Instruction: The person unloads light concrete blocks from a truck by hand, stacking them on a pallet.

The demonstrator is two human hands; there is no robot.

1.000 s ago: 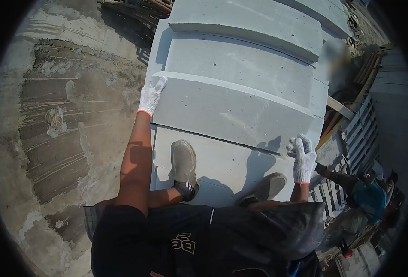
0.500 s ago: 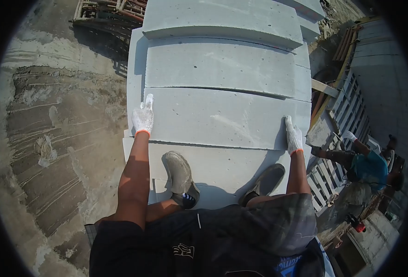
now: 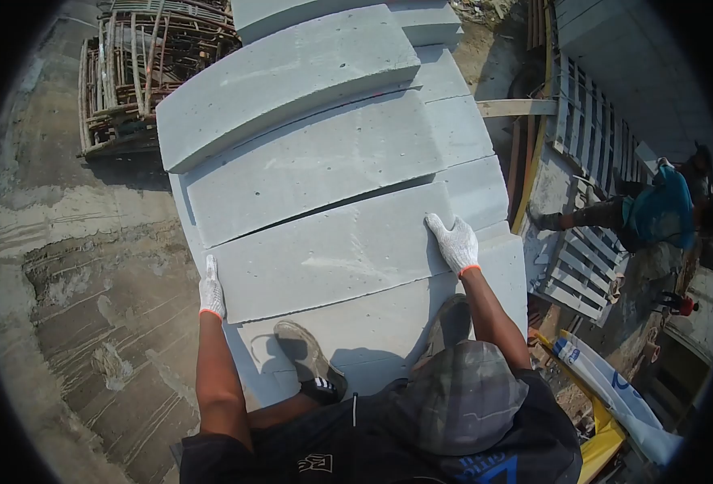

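Note:
A long pale grey concrete block point(image 3: 332, 254) lies across the top of the stack in front of my feet. My left hand point(image 3: 211, 289), in a white knit glove with an orange cuff, presses against its left end. At the right end, my right hand point(image 3: 455, 244) grips the block, thumb over the upper edge; the undersides of the fingers are hidden. Just beyond lies a second block point(image 3: 316, 165), split from the first by a narrow dark gap. A third block point(image 3: 292, 77) sits higher behind it. My shoes point(image 3: 308, 355) stand on the pale blocks nearest me.
Rusty metal frames point(image 3: 130, 81) are piled at upper left. Rough concrete ground point(image 3: 90, 323) lies well below the stack's left edge. To the right are wooden pallets point(image 3: 586, 278), a plank point(image 3: 518, 108) and a person in a teal shirt point(image 3: 661, 210). Yellow-and-white sheeting point(image 3: 614, 395) is at lower right.
My view has turned, so the stack now appears slanted. My hands remain at the ends of the nearest block, and the gap beyond it looks wider. The person at right is more upright.

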